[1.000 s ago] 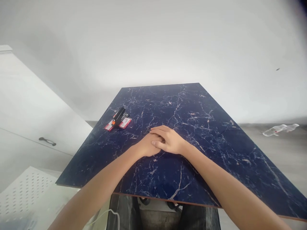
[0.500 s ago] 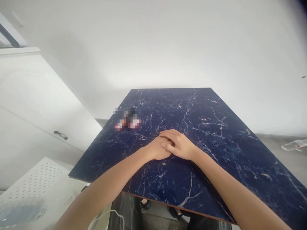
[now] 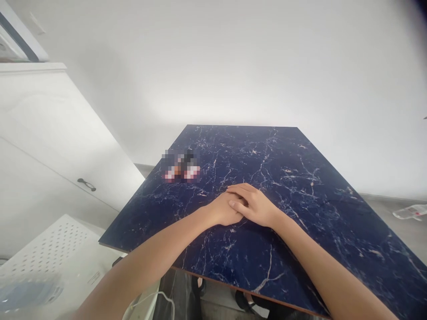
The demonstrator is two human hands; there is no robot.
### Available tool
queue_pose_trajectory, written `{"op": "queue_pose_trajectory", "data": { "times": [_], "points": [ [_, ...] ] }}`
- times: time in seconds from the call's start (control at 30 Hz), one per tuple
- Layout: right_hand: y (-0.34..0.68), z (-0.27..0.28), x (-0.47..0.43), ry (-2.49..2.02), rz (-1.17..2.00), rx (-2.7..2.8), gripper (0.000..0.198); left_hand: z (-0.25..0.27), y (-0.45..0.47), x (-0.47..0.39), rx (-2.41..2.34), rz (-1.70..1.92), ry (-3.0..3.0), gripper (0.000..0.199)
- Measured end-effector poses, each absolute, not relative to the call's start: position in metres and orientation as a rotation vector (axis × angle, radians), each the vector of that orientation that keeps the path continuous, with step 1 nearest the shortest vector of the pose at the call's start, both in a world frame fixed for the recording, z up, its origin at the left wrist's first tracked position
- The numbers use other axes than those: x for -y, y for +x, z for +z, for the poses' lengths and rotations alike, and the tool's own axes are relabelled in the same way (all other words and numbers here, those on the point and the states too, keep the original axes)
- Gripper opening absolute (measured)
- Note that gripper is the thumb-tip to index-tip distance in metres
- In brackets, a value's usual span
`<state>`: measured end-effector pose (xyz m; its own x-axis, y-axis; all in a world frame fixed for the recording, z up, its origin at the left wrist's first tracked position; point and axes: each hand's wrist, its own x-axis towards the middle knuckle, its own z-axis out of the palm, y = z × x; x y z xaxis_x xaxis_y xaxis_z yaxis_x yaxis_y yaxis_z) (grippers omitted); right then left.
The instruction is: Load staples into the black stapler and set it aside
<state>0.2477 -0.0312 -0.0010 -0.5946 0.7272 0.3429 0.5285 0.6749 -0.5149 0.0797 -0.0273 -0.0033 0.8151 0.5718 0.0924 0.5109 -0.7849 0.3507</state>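
Note:
Near the front middle of the dark blue marble-patterned table (image 3: 310,231), my two hands rest one over the other. My left hand (image 3: 224,210) lies underneath, its back showing; its fingers are hidden. Across it lies my right hand (image 3: 258,205), with the fingers stretched over the left hand's back and the thumb spread apart from them. No object shows in either hand. Beyond my left hand, toward the table's left edge, sits a pixelated patch (image 3: 183,166) with red, white, orange and black in it; what it is cannot be made out.
A white cabinet (image 3: 53,133) with a dark handle (image 3: 86,185) stands at left. Below it is a white perforated surface (image 3: 50,246) with a clear plastic item (image 3: 30,293). A clear bottle (image 3: 412,212) lies on the floor at right. The wall (image 3: 240,62) rises behind the table.
The view has shifted slightly, so the table and hands appear a little further right and lower. My hands keep the same pose on the table.

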Motion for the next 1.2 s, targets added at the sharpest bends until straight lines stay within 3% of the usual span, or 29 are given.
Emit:
{"op": "queue_pose_trajectory", "data": {
  "times": [1.2],
  "points": [
    [0.246, 0.000, 0.028, -1.028, 0.536, 2.308, 0.043, -0.010, 0.080, 0.025, -0.839, 0.461, 2.637, 0.039]
  ]
}}
